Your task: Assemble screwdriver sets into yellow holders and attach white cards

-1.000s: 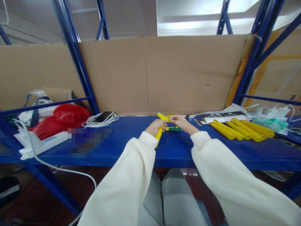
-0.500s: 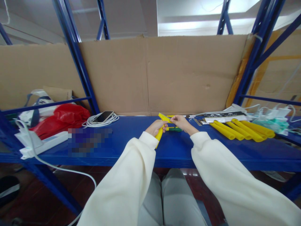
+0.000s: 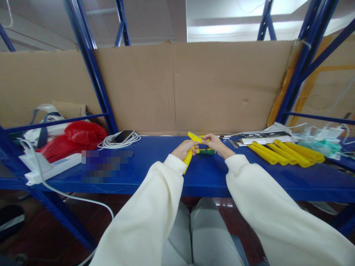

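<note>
My left hand [image 3: 183,150] is closed around a yellow tube-like piece [image 3: 188,161], whose lower part slants down toward me. Its upper part angles across to the right, where the fingers of my right hand [image 3: 216,144] pinch the end. Whether this is one bent piece or two joined pieces I cannot tell. Just beyond my fingers on the blue shelf lies a screwdriver [image 3: 210,152] with a green and yellow handle, partly hidden by my hands.
Several yellow tubes [image 3: 267,153] lie at the right, before a black-and-white packet [image 3: 264,136]. At the left are a phone [image 3: 122,136] on a coiled white cable [image 3: 135,137], a red bag [image 3: 80,136] and a white power strip [image 3: 59,168]. Cardboard [image 3: 222,85] stands behind.
My right fingers have shifted slightly at the end of the yellow piece. My left hand keeps its grip in nearly the same place.
</note>
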Motion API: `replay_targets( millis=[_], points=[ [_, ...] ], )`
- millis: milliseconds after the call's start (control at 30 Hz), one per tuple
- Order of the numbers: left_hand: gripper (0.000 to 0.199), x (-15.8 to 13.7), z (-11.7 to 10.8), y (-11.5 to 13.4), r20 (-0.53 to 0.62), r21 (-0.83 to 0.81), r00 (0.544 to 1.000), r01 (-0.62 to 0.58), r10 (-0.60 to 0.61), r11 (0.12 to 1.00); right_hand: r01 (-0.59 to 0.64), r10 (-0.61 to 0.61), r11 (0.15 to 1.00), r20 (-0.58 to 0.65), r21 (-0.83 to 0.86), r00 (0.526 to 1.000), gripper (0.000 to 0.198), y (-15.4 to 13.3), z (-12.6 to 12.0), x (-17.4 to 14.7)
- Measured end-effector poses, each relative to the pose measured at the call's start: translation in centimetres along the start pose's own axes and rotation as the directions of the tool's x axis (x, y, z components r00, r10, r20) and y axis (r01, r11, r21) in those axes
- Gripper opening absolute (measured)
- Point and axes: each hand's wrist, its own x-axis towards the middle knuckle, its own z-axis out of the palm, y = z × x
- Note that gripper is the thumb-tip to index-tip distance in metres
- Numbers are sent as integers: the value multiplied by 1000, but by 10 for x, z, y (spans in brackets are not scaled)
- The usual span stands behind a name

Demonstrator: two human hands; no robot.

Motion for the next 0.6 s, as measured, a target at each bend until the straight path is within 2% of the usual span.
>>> replay_targets(
  millis=[67,200,267,367,467,533,600],
  points=[
    [21,1,-1,0,10,-15,1000,1,-1,1000,9,-10,1000,-39,-24,999,18,2,0,3],
    [20,2,-4,0,-37,-61,999,20,-22,998,118,-138,974,-93,-195,986,21,4,-6,7],
    [21,4,-5,-1,-79,-76,996,29,-35,997,169,-189,925,-27,-339,982,21,5,-16,7],
    [19,5,-6,-2,-134,-96,989,46,-58,994,258,-195,823,174,-506,965,24,11,-33,4],
    [16,6,-7,-4,-169,-113,983,56,-74,992,342,-195,780,315,-524,929,28,18,-44,2],
    [16,7,-8,-5,-177,-108,982,50,-69,993,353,-198,781,332,-514,922,28,19,-46,2],
    [16,9,-8,-5,-179,-104,981,51,-69,993,322,-179,818,321,-477,930,27,15,-47,1]
  ],
)
